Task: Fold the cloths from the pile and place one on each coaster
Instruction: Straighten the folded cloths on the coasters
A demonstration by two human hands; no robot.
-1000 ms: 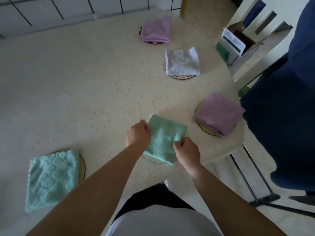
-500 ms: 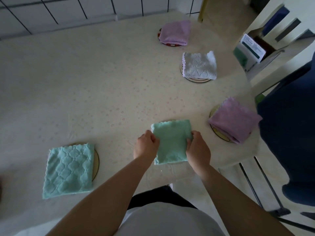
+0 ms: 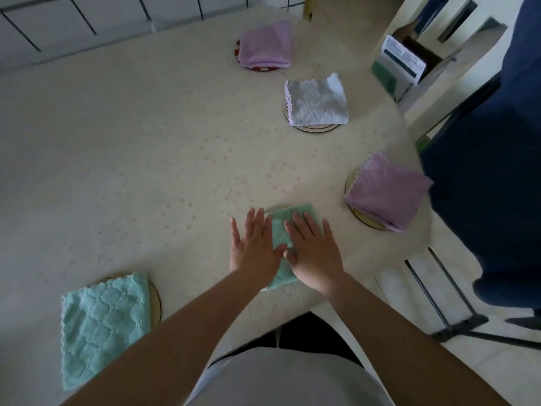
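Note:
A folded mint-green cloth [image 3: 282,227] lies on a coaster near the table's front edge, mostly covered by my hands. My left hand [image 3: 254,247] rests flat, fingers spread, on the cloth's left edge and the table. My right hand [image 3: 314,249] lies flat on the cloth itself. Neither hand grips anything. Other folded cloths sit on coasters: a mint one [image 3: 102,326] at the front left, a lilac one [image 3: 386,190] at the right, a white one [image 3: 316,101] behind it, and a lilac one [image 3: 266,45] at the back.
The cream patterned table [image 3: 131,156] ends in a curved edge at the right. A person in dark blue [image 3: 491,186] stands close to that edge. An open cardboard box with leaflets [image 3: 404,63] sits beyond the table. A metal stand's legs [image 3: 450,315] are on the floor.
Both hands let go of the mint cloth's sides and opened flat on top of it. The cloth was turned square and now lies on its coaster.

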